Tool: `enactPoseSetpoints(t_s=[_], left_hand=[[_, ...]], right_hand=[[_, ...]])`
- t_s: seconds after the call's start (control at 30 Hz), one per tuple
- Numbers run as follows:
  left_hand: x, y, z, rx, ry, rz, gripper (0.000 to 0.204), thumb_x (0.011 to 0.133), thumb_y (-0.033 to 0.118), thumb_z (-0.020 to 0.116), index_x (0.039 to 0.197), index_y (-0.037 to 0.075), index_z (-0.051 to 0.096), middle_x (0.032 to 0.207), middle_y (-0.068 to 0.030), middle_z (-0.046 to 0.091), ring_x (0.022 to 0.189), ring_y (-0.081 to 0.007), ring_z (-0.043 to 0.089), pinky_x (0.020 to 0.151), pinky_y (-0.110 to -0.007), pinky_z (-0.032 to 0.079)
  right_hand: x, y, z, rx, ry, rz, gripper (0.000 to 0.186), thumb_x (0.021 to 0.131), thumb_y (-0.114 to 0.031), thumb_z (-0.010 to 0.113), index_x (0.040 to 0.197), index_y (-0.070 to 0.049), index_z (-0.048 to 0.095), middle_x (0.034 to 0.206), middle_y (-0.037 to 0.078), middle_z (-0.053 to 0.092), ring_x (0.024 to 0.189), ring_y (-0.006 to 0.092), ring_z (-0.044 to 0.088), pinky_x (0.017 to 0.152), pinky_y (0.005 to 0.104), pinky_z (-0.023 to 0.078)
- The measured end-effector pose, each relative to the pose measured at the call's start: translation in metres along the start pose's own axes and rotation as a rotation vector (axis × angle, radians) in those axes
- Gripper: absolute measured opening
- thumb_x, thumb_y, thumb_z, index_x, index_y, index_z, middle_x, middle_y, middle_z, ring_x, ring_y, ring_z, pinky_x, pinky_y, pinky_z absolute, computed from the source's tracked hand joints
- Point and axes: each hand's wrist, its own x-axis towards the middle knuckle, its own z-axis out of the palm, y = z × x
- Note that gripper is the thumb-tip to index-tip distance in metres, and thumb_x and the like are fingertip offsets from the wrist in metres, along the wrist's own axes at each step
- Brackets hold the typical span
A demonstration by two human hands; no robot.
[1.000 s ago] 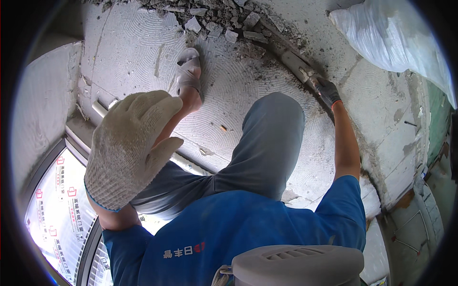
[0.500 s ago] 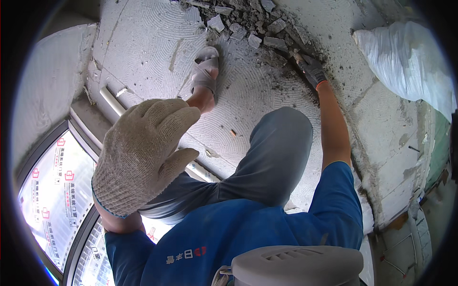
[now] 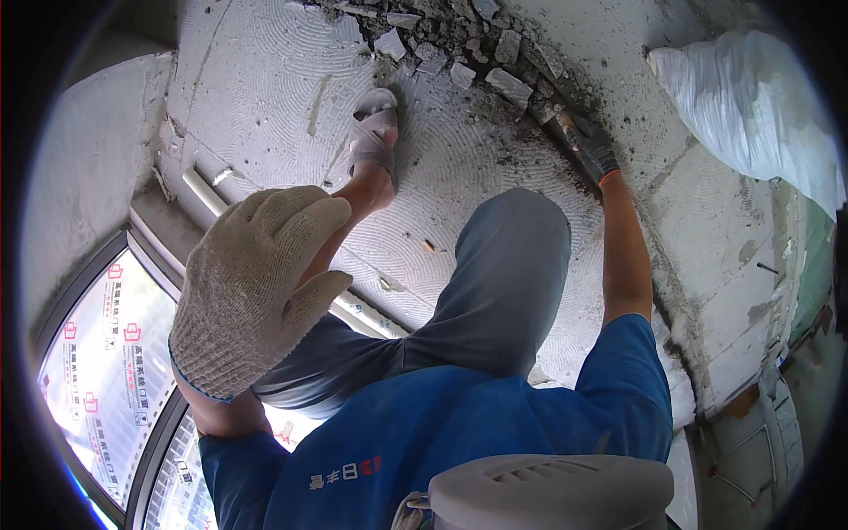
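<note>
My left hand [image 3: 256, 287], in a cream knitted work glove, hangs over my bent left leg. Its fingers lie side by side with the thumb apart, and nothing shows in it. Farther off to the right, my right hand [image 3: 592, 150] wears a dark grey glove with an orange cuff. It is closed low over the floor, around something whose tan end pokes out past the fingers; the kind cannot be made out. Beside it runs a long dark strip or gap [image 3: 555, 132]. A heap of rubble [image 3: 442, 44], broken grey pieces and dark dirt, lies just beyond.
The ridged grey floor [image 3: 291, 97] is strewn with crumbs. White plastic sheeting or a sack [image 3: 751, 106] bulges at the far right. A white pipe [image 3: 205, 190] runs behind my left hand. A dark-framed window [image 3: 110, 353] stands at lower left, and my sandalled foot [image 3: 373, 146] is ahead.
My right hand has drawn slightly back toward me and to the right, and a rubble piece near it has shifted. My left hand is nearly where it was.
</note>
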Motion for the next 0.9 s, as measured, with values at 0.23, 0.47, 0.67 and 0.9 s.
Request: enactPoseSetpoints(t_s=[0.23,0.47,0.67,0.9], left_hand=[[0.004,0.011,-0.004,-0.002,-0.008,0.020,0.047,0.072,0.023,0.068,0.112,0.004,0.055,0.109,-0.0180,0.059,0.100,-0.0339,0.059,0.082,-0.043,0.049],[0.020,0.027,-0.019,-0.052,0.047,0.074,0.041,0.074,0.020,0.065,0.111,0.004,0.057,0.112,-0.0180,0.059,0.103,-0.0339,0.057,0.087,-0.040,0.047],[0.037,0.033,-0.025,-0.024,0.234,0.298,0.039,0.078,0.025,0.061,0.112,0.006,0.055,0.105,-0.0166,0.060,0.095,-0.0329,0.058,0.082,-0.041,0.047],[0.057,0.043,-0.031,-0.092,0.144,0.310,0.040,0.079,0.027,0.062,0.112,0.005,0.057,0.103,-0.0152,0.061,0.093,-0.0312,0.060,0.081,-0.040,0.047]], right_hand=[[-0.037,0.012,-0.016,0.211,0.076,-0.085,0.048,0.085,-0.033,0.063,0.124,-0.007,0.054,0.093,0.006,0.063,0.066,0.0123,0.051,0.064,0.0266,0.046],[-0.123,-0.042,-0.077,0.060,0.137,-0.133,0.048,0.085,-0.032,0.062,0.122,-0.002,0.055,0.091,0.010,0.064,0.065,0.0129,0.054,0.065,0.0271,0.047],[-0.221,-0.107,-0.169,0.108,0.218,-0.271,0.039,0.088,-0.018,0.057,0.122,0.002,0.054,0.083,0.003,0.060,0.067,0.0089,0.050,0.066,0.0237,0.044],[-0.347,-0.176,-0.306,-0.065,0.558,-0.327,0.025,0.091,-0.025,0.055,0.098,-0.003,0.064,0.073,0.000,0.059,0.059,0.0063,0.047,0.057,0.0202,0.039]])
